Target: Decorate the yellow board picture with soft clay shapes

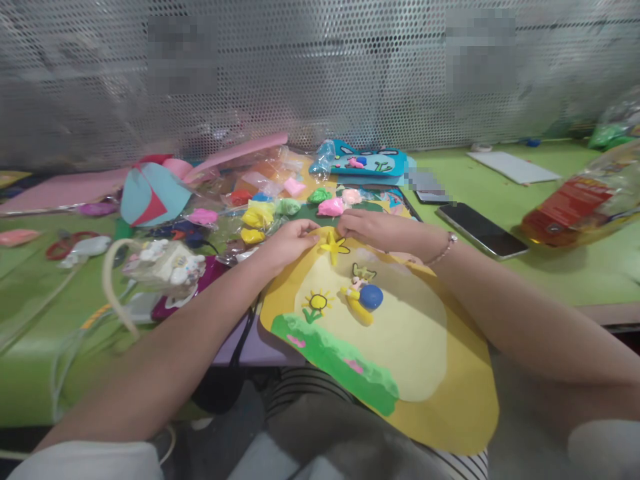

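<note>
Perforated metal mesh runs behind your green worktable (550, 220), and the clutter goes left to right: red-handled scissors (65, 245) at the far left, a teal paper fan shape with a red wedge (150, 200), then a scatter of bright modelling-clay lumps (260, 217) in yellow, green and pink just past your fingertips.

Your left hand (287, 243) is pinched onto the left edge of the little yellow clay star (333, 247), thumb and fingers closed on it. Your right hand (373, 228) comes in from the other side, fingertips curled down on the star's top right. It sits at the top edge of the big yellow foam board with the pale oval centre (400, 347), which overhangs the table onto your lap, just above the blue-shelled clay snail (365, 300) and the small clay sunflower (317, 303).

Honestly, I'd press lightly on the thin arms and put the pressure at the middle, so the points don't squash. Brace the board too, since it's half unsupported.

Further right, a black smartphone (483, 230) lies flat, and a red and yellow plastic packet (580, 207) is at the edge.
</note>
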A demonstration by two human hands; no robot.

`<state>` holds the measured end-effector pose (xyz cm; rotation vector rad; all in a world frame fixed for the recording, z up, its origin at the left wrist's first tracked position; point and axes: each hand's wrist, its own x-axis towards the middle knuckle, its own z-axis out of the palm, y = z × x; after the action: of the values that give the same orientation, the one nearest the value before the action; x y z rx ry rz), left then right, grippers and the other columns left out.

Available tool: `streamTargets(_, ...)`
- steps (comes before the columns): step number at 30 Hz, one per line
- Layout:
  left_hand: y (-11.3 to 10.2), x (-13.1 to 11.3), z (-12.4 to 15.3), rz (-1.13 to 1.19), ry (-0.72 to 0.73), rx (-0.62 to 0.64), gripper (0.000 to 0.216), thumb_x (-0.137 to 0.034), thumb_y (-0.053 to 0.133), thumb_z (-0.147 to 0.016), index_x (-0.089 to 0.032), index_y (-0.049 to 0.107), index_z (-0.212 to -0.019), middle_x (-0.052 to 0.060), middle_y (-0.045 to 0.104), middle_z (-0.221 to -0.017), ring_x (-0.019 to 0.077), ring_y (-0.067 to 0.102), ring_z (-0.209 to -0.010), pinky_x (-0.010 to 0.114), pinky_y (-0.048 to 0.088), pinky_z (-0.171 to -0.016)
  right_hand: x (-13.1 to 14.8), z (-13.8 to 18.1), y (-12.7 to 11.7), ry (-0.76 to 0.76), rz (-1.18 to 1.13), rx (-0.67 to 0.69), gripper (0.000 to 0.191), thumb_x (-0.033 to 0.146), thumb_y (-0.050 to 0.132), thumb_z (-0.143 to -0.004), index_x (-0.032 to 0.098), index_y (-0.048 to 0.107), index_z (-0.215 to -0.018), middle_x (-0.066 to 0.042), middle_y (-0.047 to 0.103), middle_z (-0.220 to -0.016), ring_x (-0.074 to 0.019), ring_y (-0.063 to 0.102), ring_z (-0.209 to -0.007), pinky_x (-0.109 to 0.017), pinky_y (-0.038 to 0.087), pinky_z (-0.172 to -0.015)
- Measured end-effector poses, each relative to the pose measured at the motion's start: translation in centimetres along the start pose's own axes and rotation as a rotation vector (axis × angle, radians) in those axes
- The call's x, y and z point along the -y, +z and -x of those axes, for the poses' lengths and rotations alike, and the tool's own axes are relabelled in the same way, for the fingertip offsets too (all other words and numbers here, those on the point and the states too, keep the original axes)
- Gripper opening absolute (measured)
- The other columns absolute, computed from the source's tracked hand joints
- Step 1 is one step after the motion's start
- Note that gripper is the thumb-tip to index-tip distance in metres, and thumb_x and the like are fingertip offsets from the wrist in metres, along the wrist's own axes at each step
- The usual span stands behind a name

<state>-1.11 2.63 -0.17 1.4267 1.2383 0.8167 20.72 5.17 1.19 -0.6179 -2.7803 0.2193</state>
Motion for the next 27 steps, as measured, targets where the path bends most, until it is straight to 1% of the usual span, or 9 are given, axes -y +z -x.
streamTargets(5,-0.1,0.0,0.0,0.002,-0.006,0.002,0.009,-0.019,0.060,-0.076,-0.019,0.060,-0.085,-0.001,0.066,-0.071,0.0128,0.061,-0.061,0.024,0.046,-0.058,0.0,0.2,0.0,0.029,0.015,0.000,0.014,0.014,0.035,-0.092,0.017,0.048,-0.090,-0.005,0.052,-0.089,-0.0132,0.045,-0.073,-0.025,0.036,-0.066)
streamTargets(9,0.0,0.0,0.0,0.004,-0.021,-0.015,0.011,-0.020,0.063,-0.074,-0.019,0.060,-0.084,-0.001,0.066,-0.072,0.0132,0.061,-0.062,0.025,0.046,-0.060,-0.2,0.3,-0.1,0.032,0.069,-0.025,0.014,0.013,0.035,-0.091,0.017,0.047,-0.089,-0.006,0.051,-0.088,-0.0135,0.045,-0.071,-0.025,0.034,-0.061)
streamTargets(13,-0.1,0.1,0.0,0.002,-0.023,-0.017,0.014,-0.023,0.066,-0.072,-0.019,0.060,-0.084,-0.001,0.066,-0.072,0.0137,0.061,-0.063,0.026,0.047,-0.061,-0.2,0.1,-0.3,0.025,0.101,-0.119,0.013,0.011,0.036,-0.088,0.017,0.047,-0.088,-0.007,0.053,-0.090,-0.0145,0.047,-0.075,-0.025,0.035,-0.063)
streamTargets(15,-0.1,0.1,0.0,-0.002,-0.027,-0.024,0.013,-0.023,0.065,-0.073,-0.019,0.060,-0.084,-0.001,0.066,-0.071,0.0137,0.061,-0.061,0.026,0.046,-0.060,0.0,-0.1,-0.5,0.028,0.064,-0.182,0.013,0.009,0.037,-0.086,0.017,0.047,-0.088,-0.007,0.055,-0.089,-0.0147,0.048,-0.077,-0.025,0.036,-0.065)
streamTargets(17,-0.1,0.0,0.0,-0.010,-0.036,-0.041,0.010,-0.021,0.063,-0.074,-0.018,0.059,-0.083,-0.002,0.065,-0.069,0.0133,0.060,-0.060,0.025,0.045,-0.059,0.5,-0.2,-0.8,0.061,0.003,-0.206,0.012,0.010,0.040,-0.084,0.018,0.048,-0.088,-0.005,0.057,-0.085,-0.0139,0.049,-0.075,-0.024,0.036,-0.065)
streamTargets(20,0.0,-0.2,0.0,-0.031,-0.051,-0.071,0.006,-0.016,0.059,-0.076,-0.017,0.059,-0.081,-0.002,0.064,-0.066,0.0126,0.059,-0.058,0.025,0.045,-0.058,1.2,-0.3,-1.1,0.127,-0.069,-0.140,0.010,0.012,0.042,-0.084,0.018,0.050,-0.086,-0.002,0.058,-0.076,-0.0115,0.048,-0.065,-0.023,0.033,-0.059)
streamTargets(23,0.0,-0.3,0.1,-0.043,-0.065,-0.083,0.005,-0.014,0.058,-0.076,-0.017,0.058,-0.080,-0.002,0.064,-0.067,0.0129,0.059,-0.058,0.025,0.045,-0.057,1.5,-0.2,-1.3,0.165,-0.097,-0.071,0.011,0.012,0.042,-0.084,0.017,0.051,-0.083,0.000,0.059,-0.070,-0.0100,0.046,-0.059,-0.023,0.030,-0.055)
streamTargets(27,0.0,-0.3,0.1,-0.032,-0.068,-0.087,0.005,-0.015,0.059,-0.075,-0.017,0.058,-0.079,-0.001,0.064,-0.069,0.0135,0.060,-0.059,0.026,0.046,-0.058,1.4,-0.2,-1.1,0.203,-0.118,-0.103,0.011,0.010,0.043,-0.081,0.017,0.051,-0.082,-0.001,0.062,-0.073,-0.0097,0.048,-0.059,-0.022,0.030,-0.054)
